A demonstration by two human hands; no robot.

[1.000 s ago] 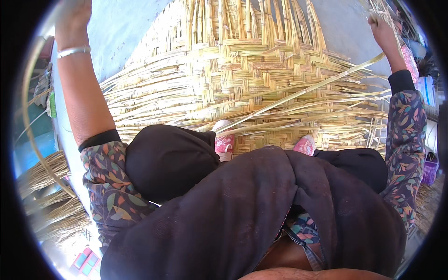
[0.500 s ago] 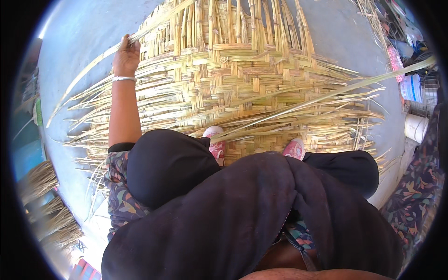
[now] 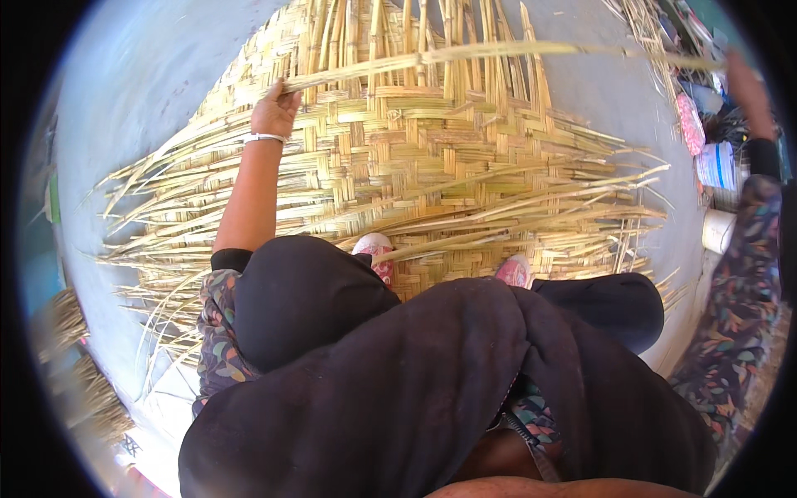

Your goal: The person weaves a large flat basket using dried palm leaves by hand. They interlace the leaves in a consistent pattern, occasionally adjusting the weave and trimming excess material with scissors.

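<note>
My left hand (image 3: 276,111), with a light band at the wrist, is closed on one end of a long split cane strip (image 3: 465,53) at the far left of the woven mat. The strip stretches to the right across the mat's upright canes. At the far right edge my right hand (image 3: 751,95) is smeared by motion. Its fingers meet the strip's other end and seem closed on it. Below lies the half-woven cane mat (image 3: 448,158), a checked weave of yellow-green strips with loose ends fanning out at both sides. My shoes (image 3: 515,270) rest on its near part.
At the right stand a white and blue bucket (image 3: 716,165), a white container (image 3: 718,230) and a pink item (image 3: 689,123). Loose canes (image 3: 643,33) lie at the far right. Bundles of thin stalks (image 3: 100,394) are at the left rim. The floor (image 3: 124,116) is grey.
My left hand has moved right and slightly nearer, and the strip now lies across the mat. My right hand has come into view at the right. A strip that slanted up to the right has dropped.
</note>
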